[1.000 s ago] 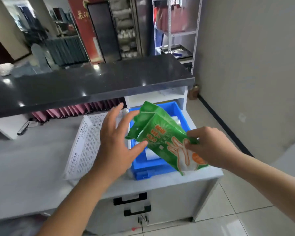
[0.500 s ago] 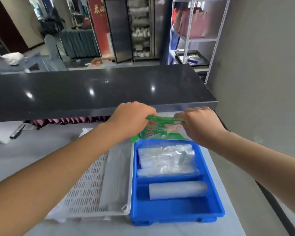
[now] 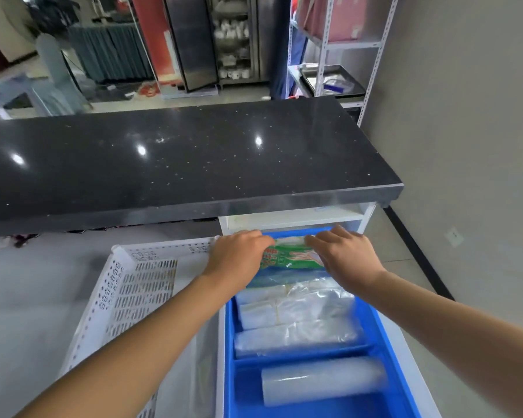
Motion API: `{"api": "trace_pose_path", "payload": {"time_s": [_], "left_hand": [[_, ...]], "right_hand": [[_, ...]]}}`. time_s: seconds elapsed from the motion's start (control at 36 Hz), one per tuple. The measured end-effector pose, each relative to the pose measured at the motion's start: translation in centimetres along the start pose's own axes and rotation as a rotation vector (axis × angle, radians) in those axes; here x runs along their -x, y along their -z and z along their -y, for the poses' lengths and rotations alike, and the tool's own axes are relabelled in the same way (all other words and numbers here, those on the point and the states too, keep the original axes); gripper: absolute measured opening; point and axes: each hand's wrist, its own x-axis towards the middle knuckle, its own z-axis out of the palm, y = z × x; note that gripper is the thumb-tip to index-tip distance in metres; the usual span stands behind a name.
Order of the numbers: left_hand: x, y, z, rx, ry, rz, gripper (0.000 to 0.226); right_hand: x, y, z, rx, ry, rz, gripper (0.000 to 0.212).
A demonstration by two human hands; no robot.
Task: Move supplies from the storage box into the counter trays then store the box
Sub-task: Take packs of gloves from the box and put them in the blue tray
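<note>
Green glove packet point(image 3: 293, 257) at far end of blue tray point(image 3: 372, 315), between left hand point(image 3: 237, 257) and right hand point(image 3: 343, 256); both curled, gripping packet's ends.

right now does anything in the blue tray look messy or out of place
Nothing stands out. Both hands, left and right, press the green packet flat into the far end of the blue tray. The clear bag bundles and the roll lie neatly in their compartments. Nothing is spilled or torn.

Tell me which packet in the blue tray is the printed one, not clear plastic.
The green packet at the tray's far end, under both hands; the packs nearer the camera are plain clear plastic.
</note>
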Motion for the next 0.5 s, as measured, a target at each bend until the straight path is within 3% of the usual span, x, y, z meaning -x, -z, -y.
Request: {"api": "trace_pose_path", "payload": {"time_s": [0.11,0.19,0.31,0.5], "left_hand": [[0.0,-1.2,0.7,0.01,0.037,0.132,0.044],[0.3,-1.6,1.2,0.081,0.073,0.175,0.042],[0.7,-1.1,2.1,0.202,0.131,0.238,0.038],[0.2,0.0,2.8,0.521,0.294,0.38,0.029]], "right_hand": [[-0.7,-0.9,0.4,-0.053,0.023,0.041,0.039],[-1.2,-0.6,0.1,-0.144,-0.029,0.144,0.02],[-0.8,0.5,-2.0,-0.242,-0.091,0.267,0.035],[-0.4,0.6,-4.9,-0.535,-0.214,0.339,0.026]]}}
